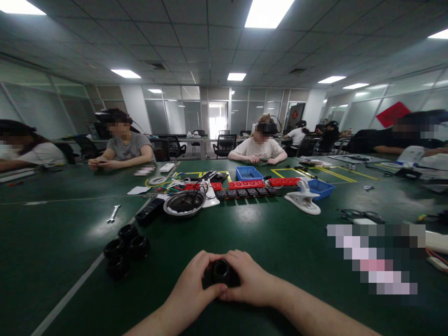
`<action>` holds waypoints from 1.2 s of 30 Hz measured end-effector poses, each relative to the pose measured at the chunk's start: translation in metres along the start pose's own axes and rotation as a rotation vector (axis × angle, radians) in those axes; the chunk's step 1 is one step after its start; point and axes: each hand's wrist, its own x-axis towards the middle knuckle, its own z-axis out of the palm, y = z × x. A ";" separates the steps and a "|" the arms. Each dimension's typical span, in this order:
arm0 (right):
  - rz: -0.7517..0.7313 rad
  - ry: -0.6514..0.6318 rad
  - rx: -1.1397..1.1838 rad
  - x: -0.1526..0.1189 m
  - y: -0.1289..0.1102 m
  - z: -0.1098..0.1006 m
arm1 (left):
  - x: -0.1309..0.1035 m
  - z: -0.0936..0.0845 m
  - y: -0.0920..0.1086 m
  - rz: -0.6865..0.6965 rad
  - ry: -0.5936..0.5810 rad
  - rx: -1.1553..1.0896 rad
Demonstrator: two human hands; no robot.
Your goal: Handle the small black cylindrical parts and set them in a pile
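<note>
Near the front of the green table, my left hand (195, 281) and my right hand (247, 281) curl around a black round part (221, 269) with a hole in its top. Their thumbs meet at its near side and the fingers meet behind it, so its lower edges are mostly hidden. To the left, several similar black round parts (139, 246) stand grouped together on the table, with open dark centres. I cannot tell exactly what kind of part they are.
A wrench (114, 213) lies at the left. Beyond my hands are a metal bowl (184, 204) with dark cable, red power strips (247, 184), a blue bin (248, 173) and a white clamp stand (303, 201). People sit around the table (245, 228).
</note>
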 end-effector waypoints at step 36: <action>0.140 0.085 -0.323 0.001 -0.014 0.011 | -0.003 0.007 0.000 -0.049 0.071 -0.006</action>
